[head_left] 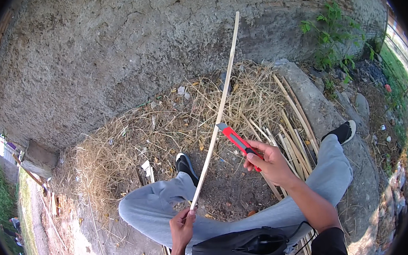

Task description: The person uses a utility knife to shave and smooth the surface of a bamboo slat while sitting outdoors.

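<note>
At lower centre, the left hand (pixel 181 229) pinches the strip (pixel 222 104); right of centre, the right hand (pixel 273 165) grips the knife (pixel 237 141). Best angle the blade (pixel 221 125) shallowly.

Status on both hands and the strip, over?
Left hand gripping wooden strip at its near end. Right hand holding red cutter, blade at strip's mid-length. Nothing visibly blocking.

texts: none can be read | labels: none can be made out | brands: none can be recognised | numbers: no digits can be read | signs: none can be made out, from upper left to lower right of the frame
</note>
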### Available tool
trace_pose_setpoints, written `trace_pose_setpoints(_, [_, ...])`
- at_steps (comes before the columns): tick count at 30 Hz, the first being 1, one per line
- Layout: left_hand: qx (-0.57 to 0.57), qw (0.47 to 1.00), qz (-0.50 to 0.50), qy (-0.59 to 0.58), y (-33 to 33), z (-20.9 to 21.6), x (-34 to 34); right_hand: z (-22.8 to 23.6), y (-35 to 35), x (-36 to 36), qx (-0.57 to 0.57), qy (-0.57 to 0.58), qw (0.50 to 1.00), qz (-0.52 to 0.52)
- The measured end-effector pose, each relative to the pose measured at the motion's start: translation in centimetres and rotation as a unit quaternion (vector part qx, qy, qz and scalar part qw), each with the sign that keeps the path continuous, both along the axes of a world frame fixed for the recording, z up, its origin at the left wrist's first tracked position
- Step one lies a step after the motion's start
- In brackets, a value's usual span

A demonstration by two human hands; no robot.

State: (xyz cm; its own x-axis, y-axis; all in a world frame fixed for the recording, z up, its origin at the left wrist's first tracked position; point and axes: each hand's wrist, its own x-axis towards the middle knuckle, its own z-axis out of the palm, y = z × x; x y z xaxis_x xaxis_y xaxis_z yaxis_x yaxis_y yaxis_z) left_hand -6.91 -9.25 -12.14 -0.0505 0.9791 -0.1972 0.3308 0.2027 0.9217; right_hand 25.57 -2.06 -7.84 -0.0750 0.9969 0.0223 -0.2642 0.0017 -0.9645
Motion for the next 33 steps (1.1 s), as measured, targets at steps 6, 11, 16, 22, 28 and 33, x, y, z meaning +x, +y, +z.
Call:
trace_pose_setpoints(6, [-0.007, 1.0, -0.02, -0.009, -0.2, 0.4, -0.1, -0.5, 0.5, 0.4, -0.092, 0.014, 0.995, 0.016])
trace_pose_setpoints(11, [-0.032, 0.997, -0.059, -0.039, -0.8, 0.0, -1.2, -2.2, 1.2, -0.1, -0.052, 0.005, 0.998, -0.03])
trace_pose_setpoints(16, [-0.046, 0.989, -0.131, -0.047, -1.1, 0.9, -1.8, -0.7, 1.6, -1.4, -0.077, 0.036, 0.995, -0.049])
trace_pose_setpoints(22, [-0.053, 0.982, -0.178, -0.032, -1.3, 0.2, -2.4, -1.5, 2.6, -2.8, -0.098, 0.073, 0.987, -0.103])
trace_pose_setpoints(28, [0.096, 0.961, -0.248, 0.077, 0.3, 2.1, -2.1, -0.8, 2.7, -3.2, -0.07, 0.049, 0.99, -0.116])
trace_pose_setpoints(33, [0.272, 0.892, -0.279, 0.229, 5.1, 7.2, 1.9, 0.5, 3.3, -4.8, -0.042, 0.033, 0.994, -0.099])
